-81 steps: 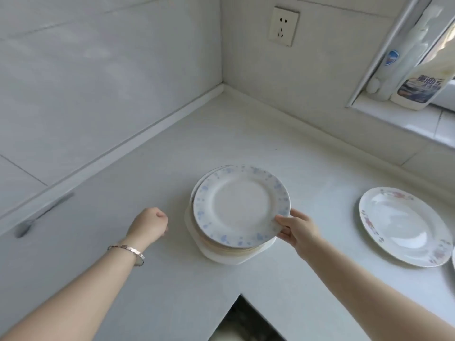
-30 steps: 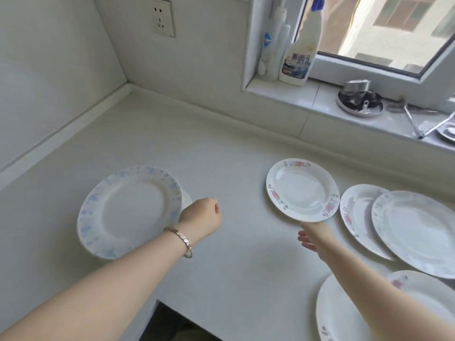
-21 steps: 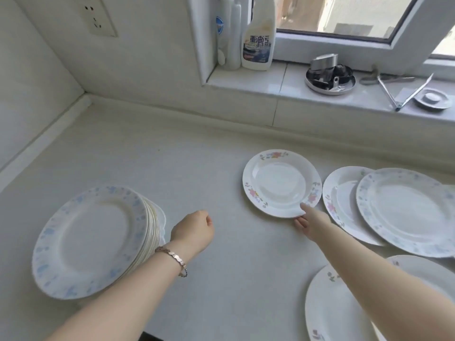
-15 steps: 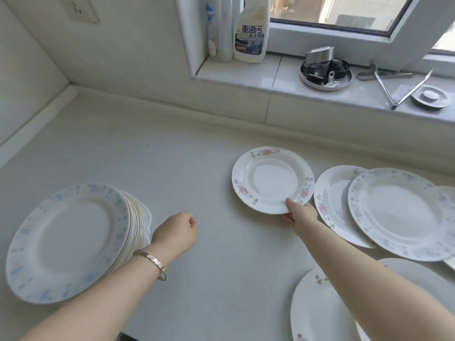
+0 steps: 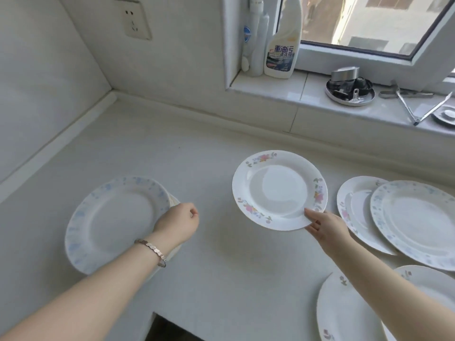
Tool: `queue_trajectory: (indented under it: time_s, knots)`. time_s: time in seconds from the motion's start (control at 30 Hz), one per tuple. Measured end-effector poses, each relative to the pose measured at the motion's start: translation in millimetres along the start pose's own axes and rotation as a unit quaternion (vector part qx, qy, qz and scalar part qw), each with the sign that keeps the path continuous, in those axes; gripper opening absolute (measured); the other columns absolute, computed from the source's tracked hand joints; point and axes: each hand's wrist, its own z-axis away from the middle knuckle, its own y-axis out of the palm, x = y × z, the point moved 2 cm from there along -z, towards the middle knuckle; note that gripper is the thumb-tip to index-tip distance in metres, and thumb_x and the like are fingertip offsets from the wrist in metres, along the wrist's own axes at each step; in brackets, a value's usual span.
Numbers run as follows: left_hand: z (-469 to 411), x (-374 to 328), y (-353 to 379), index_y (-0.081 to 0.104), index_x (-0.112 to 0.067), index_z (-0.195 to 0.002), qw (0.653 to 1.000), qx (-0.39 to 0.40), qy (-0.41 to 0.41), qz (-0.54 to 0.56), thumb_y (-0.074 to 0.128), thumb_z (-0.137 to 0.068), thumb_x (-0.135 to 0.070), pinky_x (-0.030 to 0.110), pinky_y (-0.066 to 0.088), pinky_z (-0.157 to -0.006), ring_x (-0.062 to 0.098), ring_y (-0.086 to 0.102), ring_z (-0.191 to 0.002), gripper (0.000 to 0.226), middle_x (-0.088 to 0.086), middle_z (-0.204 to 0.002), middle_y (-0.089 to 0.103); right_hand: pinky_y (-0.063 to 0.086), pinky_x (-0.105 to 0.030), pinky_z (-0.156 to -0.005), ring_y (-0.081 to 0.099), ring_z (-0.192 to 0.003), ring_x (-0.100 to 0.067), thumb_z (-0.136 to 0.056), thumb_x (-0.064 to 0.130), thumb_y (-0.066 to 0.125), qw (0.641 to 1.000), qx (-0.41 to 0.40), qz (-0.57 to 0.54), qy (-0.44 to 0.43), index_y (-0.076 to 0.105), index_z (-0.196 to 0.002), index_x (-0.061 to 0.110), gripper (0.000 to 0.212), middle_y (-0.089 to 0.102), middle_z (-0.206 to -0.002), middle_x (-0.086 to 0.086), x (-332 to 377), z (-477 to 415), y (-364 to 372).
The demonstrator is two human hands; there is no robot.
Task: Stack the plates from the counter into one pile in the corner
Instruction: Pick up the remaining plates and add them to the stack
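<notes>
One pink-flowered plate (image 5: 279, 190) is pinched at its near rim by the right hand (image 5: 322, 226), thumb on top, around the middle of the desk (image 5: 221, 279). The left hand (image 5: 178, 223) is a fist with nothing in it, just beside the blue-rimmed pile (image 5: 113, 222) toward the desk's left edge. More plates (image 5: 416, 222) overlap at the right edge.

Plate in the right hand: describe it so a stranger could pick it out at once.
Below the window, on the white counter, a pile stands at the left and loose plates overlap at the right. The plate is between them, its near rim pinched by the right hand. Its rim bears pink flowers, and it alone is held.
</notes>
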Motion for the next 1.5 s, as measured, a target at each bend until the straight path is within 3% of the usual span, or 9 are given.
queue_trajectory:
  time_s: [0.23,0.37,0.47,0.67,0.8,1.03,1.13,1.3,1.5]
  knots:
    - [21,87,-72,0.06,-0.023,-0.089,0.994,-0.094,-0.047,0.024,0.044,-0.091,-0.02,0.032,0.051,-0.079,0.025,0.063,-0.092,0.017,0.001,-0.1,0.071,0.058,-0.02,-0.052,0.071,-0.057,-0.01,-0.083,-0.003,0.06,0.991,0.13,0.037,0.02,0.062,-0.085,0.004,0.007,0.074,-0.067,-0.002,-28,43,100]
    - [38,144,-93,0.064,-0.02,-0.099,0.983,-0.139,-0.103,0.059,0.047,-0.09,-0.019,0.031,0.048,-0.086,0.026,0.063,-0.099,0.019,0.004,-0.105,0.071,0.059,-0.021,-0.057,0.071,-0.065,-0.017,-0.083,-0.003,0.06,0.979,0.181,0.09,0.039,0.063,-0.087,0.002,0.007,0.071,-0.081,-0.009,-60,63,155]
    - [48,174,-98,0.063,-0.019,-0.101,0.978,-0.144,-0.131,0.077,0.046,-0.089,-0.017,0.033,0.05,-0.087,0.027,0.062,-0.101,0.021,0.005,-0.106,0.071,0.058,-0.024,-0.063,0.064,-0.076,-0.021,-0.082,-0.002,0.062,0.968,0.197,0.153,0.037,0.066,-0.088,0.004,0.009,0.067,-0.087,-0.011,-86,74,188]
    - [52,204,-97,0.061,-0.021,-0.097,0.975,-0.13,-0.144,0.107,0.044,-0.089,-0.016,0.035,0.051,-0.086,0.026,0.062,-0.098,0.02,0.004,-0.104,0.07,0.055,-0.017,-0.049,0.065,-0.055,-0.013,-0.08,-0.001,0.065,0.951,0.2,0.235,0.023,0.067,-0.076,0.007,0.009,0.067,-0.07,-0.006,-119,88,229]
    - [46,212,-100,0.06,-0.022,-0.093,0.975,-0.127,-0.138,0.118,0.044,-0.088,-0.016,0.036,0.052,-0.083,0.025,0.064,-0.093,0.017,0.003,-0.1,0.07,0.058,-0.02,-0.054,0.065,-0.059,-0.016,-0.082,-0.001,0.063,0.937,0.211,0.276,-0.031,0.065,-0.092,-0.002,0.011,0.067,-0.077,-0.011,-128,90,237]
    - [32,205,-104,0.06,-0.02,-0.104,0.977,-0.117,-0.115,0.139,0.044,-0.088,-0.016,0.037,0.053,-0.084,0.026,0.066,-0.089,0.022,0.003,-0.099,0.069,0.04,-0.019,-0.036,0.052,-0.034,-0.007,-0.087,0.026,0.058,0.797,0.172,0.532,-0.228,0.033,-0.137,0.022,0.056,0.06,-0.056,0.002,-131,92,246]
    - [28,199,-102,0.06,-0.02,-0.105,0.977,-0.119,-0.108,0.144,0.044,-0.089,-0.015,0.035,0.053,-0.08,0.026,0.067,-0.087,0.023,0.002,-0.098,0.069,0.049,-0.029,-0.053,0.06,-0.05,-0.019,-0.088,0.021,0.053,0.75,0.179,0.574,-0.275,0.035,-0.135,0.02,0.05,0.063,-0.059,0.0,-134,95,259]
    - [22,186,-100,0.061,-0.017,-0.106,0.979,-0.12,-0.085,0.139,0.043,-0.089,-0.015,0.038,0.054,-0.081,0.028,0.067,-0.086,0.025,0.004,-0.096,0.07,0.041,-0.029,-0.061,0.062,-0.085,-0.027,-0.086,0.033,0.054,0.708,0.14,0.633,-0.28,0.036,-0.13,0.027,0.047,0.063,-0.086,-0.005,-139,92,260]
    - [14,157,-92,0.06,-0.019,-0.106,0.986,-0.088,-0.039,0.133,0.042,-0.09,-0.016,0.032,0.052,-0.077,0.026,0.067,-0.087,0.025,0.0,-0.101,0.068,0.037,-0.023,-0.048,0.05,-0.05,-0.009,-0.086,0.029,0.055,0.775,0.125,0.569,-0.247,0.056,-0.112,0.026,0.026,0.05,-0.052,0.009,-117,89,244]
